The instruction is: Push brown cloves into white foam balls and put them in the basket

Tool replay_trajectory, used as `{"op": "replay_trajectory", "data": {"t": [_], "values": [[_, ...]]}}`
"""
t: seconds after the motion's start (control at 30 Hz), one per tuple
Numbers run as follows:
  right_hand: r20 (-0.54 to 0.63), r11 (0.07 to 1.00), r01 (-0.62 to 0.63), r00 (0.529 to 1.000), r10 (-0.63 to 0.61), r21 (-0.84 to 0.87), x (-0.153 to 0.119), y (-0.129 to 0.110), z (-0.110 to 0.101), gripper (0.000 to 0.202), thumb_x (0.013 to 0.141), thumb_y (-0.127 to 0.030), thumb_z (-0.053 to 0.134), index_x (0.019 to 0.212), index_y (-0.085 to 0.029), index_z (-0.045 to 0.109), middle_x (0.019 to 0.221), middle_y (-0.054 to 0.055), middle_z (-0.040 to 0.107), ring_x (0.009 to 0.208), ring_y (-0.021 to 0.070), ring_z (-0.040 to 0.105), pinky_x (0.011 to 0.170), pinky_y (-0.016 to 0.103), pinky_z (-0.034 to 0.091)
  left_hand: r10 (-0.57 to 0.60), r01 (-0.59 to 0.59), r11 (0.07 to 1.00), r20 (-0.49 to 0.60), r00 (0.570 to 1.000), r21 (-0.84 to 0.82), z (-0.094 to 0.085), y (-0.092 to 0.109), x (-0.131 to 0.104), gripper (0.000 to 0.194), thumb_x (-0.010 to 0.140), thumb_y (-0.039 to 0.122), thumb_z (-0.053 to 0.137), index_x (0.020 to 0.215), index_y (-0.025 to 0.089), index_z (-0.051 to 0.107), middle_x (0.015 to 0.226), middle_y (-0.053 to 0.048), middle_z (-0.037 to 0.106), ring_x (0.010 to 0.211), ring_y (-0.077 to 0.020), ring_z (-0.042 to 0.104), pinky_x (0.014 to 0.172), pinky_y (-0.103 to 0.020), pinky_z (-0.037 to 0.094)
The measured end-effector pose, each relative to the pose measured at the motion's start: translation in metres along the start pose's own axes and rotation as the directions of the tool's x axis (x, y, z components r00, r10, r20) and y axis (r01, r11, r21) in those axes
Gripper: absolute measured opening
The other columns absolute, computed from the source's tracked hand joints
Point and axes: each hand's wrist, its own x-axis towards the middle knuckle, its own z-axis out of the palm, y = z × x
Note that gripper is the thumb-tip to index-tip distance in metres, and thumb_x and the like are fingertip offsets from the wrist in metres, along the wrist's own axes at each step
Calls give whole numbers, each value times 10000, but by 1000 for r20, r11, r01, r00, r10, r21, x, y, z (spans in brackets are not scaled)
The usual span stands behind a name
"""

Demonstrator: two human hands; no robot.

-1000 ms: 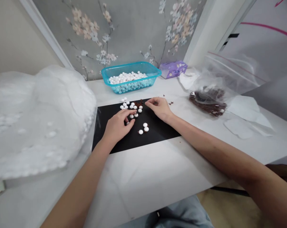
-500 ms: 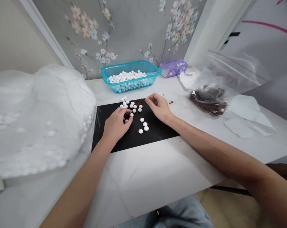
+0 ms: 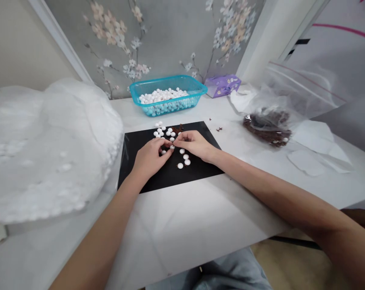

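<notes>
A black mat (image 3: 158, 177) lies on the white table (image 3: 200, 225). Several small white beads (image 3: 165, 131) are scattered on its far part, beside a little heap of dark brown bits (image 3: 178, 129). My left hand (image 3: 149, 158) rests on the mat with thumb and forefinger pinched on a white bead. My right hand (image 3: 192, 144) has its fingertips closed and touching the left hand's fingertips; it seems to pinch something tiny that I cannot make out. Three more white beads (image 3: 184, 159) lie just in front of my right hand.
A turquoise basket (image 3: 170, 95) full of white beads stands behind the mat. To its right are a purple box (image 3: 223, 85) and a clear zip bag (image 3: 268, 125) of brown bits. A large white plastic bag (image 3: 46, 149) fills the left. Paper sheets (image 3: 312, 141) lie at right.
My right hand moved left and nearer from the brown bits to meet my left hand's fingertips. The left hand stayed in place, pinching.
</notes>
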Motion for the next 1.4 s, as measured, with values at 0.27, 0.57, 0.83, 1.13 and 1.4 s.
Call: {"op": "replay_trajectory", "data": {"t": [0.27, 0.57, 0.83, 1.13, 1.4], "values": [[-26, 987, 69, 997, -73, -145, 2, 5, 1, 148, 684, -288, 590, 641, -146, 581, 561, -34, 511, 535, 86, 436, 532, 228, 332, -16, 16, 1000, 16, 1000, -1, -2, 2, -1, 201, 782, 339, 525, 909, 229, 635, 916, 6, 641, 702, -135, 553, 621, -243, 403], [-66, 952, 149, 983, -172, -266, -2, 4, 5, 124, 708, -252, 564, 630, -158, 548, 527, -52, 434, 505, 75, 374, 514, 225, 312, -17, 17, 999, 0, 1000, 43, -1, 3, -1, 208, 797, 347, 516, 920, 236, 641, 870, 2, 622, 682, -134, 544, 600, -240, 382], [-72, 936, 189, 973, -219, -298, -4, 2, 6, 127, 714, -246, 575, 630, -168, 520, 515, -67, 370, 493, 71, 342, 500, 224, 292, -41, 41, 998, 1, 999, 45, 0, 3, -1, 184, 794, 352, 525, 885, 239, 638, 877, 11, 624, 684, -131, 546, 564, -238, 354], [-70, 949, 186, 975, -209, -254, -2, 3, 7, 207, 709, -327, 612, 611, -172, 515, 495, -74, 348, 485, 69, 325, 492, 229, 286, -82, 82, 996, 3, 997, 33, 0, 5, 0, 192, 794, 372, 521, 880, 252, 645, 859, 11, 622, 687, -136, 544, 559, -242, 350], [-39, 973, 145, 987, -155, -178, 5, 8, 5, 395, 616, -531, 678, 618, -167, 525, 475, -83, 342, 476, 64, 321, 474, 227, 272, -130, 129, 991, 14, 991, 26, -1, 6, 1, 202, 778, 382, 536, 876, 247, 649, 844, 4, 620, 689, -144, 542, 569, -245, 362]]}}
